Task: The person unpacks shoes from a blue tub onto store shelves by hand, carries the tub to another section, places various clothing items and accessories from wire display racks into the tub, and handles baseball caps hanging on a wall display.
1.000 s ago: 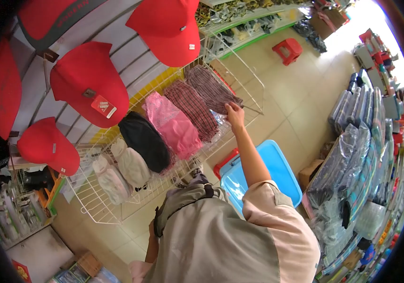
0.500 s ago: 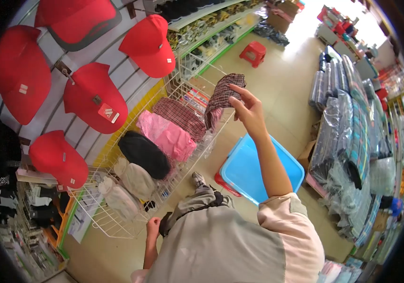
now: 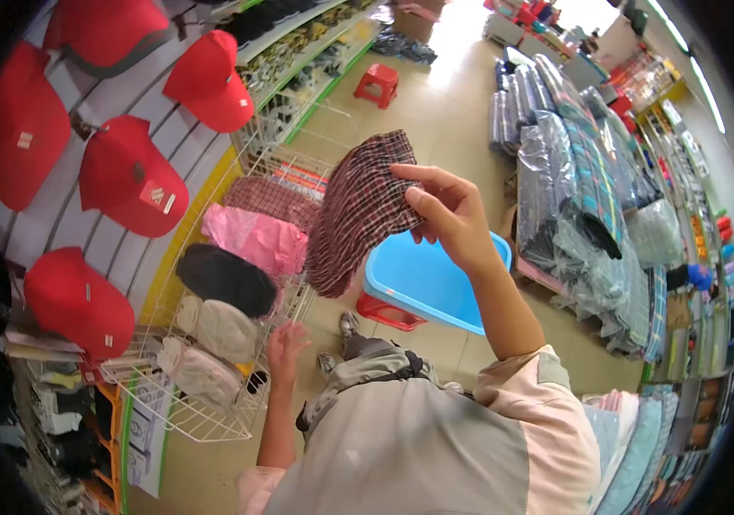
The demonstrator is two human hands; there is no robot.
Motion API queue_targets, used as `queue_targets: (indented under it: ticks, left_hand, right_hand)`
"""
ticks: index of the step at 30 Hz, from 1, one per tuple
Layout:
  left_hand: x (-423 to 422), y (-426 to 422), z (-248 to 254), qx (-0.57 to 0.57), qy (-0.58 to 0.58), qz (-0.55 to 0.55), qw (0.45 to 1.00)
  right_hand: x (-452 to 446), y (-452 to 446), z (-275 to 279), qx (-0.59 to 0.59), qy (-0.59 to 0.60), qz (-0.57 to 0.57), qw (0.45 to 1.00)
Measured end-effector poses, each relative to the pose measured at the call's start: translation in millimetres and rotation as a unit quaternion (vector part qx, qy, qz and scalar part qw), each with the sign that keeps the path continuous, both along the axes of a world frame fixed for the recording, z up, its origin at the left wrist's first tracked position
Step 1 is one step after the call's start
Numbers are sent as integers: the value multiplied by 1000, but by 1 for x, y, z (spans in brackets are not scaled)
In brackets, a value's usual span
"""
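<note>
A dark red-and-black checked cloth item [image 3: 358, 215] hangs in the air, pinched at its upper right edge by my right hand [image 3: 448, 210]. My left hand [image 3: 285, 346] is raised beside the wire basket's right side, its fingers apart and slightly blurred, holding nothing. In the wire basket [image 3: 204, 423] lie another checked item [image 3: 272, 202], a pink one [image 3: 255, 239], a black one [image 3: 226, 280] and pale ones [image 3: 217, 330]. The held cloth hides part of the basket's right edge.
Red caps [image 3: 133, 176] hang on the slatted wall at left. A blue-topped container [image 3: 427, 279] stands on the floor beyond my right arm, and a red stool [image 3: 377, 85] is farther off. Plastic-wrapped goods [image 3: 568, 172] are stacked at right.
The checked cloth has been lifted out of the basket by my right hand and brought nearer. My left hand has risen from low beside my body and opened. The view has turned rightward.
</note>
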State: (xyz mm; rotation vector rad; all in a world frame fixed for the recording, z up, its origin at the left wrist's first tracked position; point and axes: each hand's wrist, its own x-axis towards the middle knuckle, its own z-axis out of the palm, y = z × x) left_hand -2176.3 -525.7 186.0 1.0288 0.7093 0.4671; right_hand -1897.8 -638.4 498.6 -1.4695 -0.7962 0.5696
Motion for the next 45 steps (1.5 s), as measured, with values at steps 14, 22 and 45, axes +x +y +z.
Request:
queue_targets:
  ticks: [14,22,45]
  left_hand:
    - [135,-29,28,-481,-337,-77,806]
    - [216,-42,-2,-389,-90,-58,915]
    - [451,-82,-187,325,324,-261,849]
  right_hand:
    - [22,-154,-52,-88,131,-118,980]
    - [54,-268,-136,-176,160,-305,922]
    - [230,-343,-583,-475,107,-416,768]
